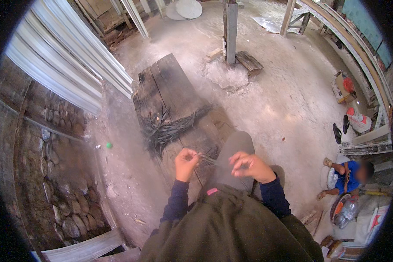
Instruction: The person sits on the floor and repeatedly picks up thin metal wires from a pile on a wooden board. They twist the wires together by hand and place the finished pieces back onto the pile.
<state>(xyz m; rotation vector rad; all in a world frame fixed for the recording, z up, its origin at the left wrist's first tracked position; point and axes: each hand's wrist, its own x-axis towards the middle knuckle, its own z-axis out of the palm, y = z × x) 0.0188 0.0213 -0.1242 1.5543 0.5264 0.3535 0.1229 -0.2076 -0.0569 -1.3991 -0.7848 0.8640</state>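
Note:
My left hand [187,165] is closed in a pinch above the wooden platform, on what looks like a thin dark strip [208,158] that runs out to the right. My right hand [252,167] is held over my right thigh, slightly blurred, its fingers curled and thumb drawn in. Whether the strip reaches it, or what it pinches, is too fine to make out. Just beyond my hands a bundle of dark, leaf-like strips [174,131] lies crosswise on the planks of the low wooden platform [168,74].
Pale corrugated sheets [61,56] and a stone wall [70,196] stand at left, near a small green ball [109,145]. A post [230,35] rises ahead with a wooden block [249,63] at its foot. At right sit a person in blue [350,177], dark slippers [337,133] and plastic bottles [347,212].

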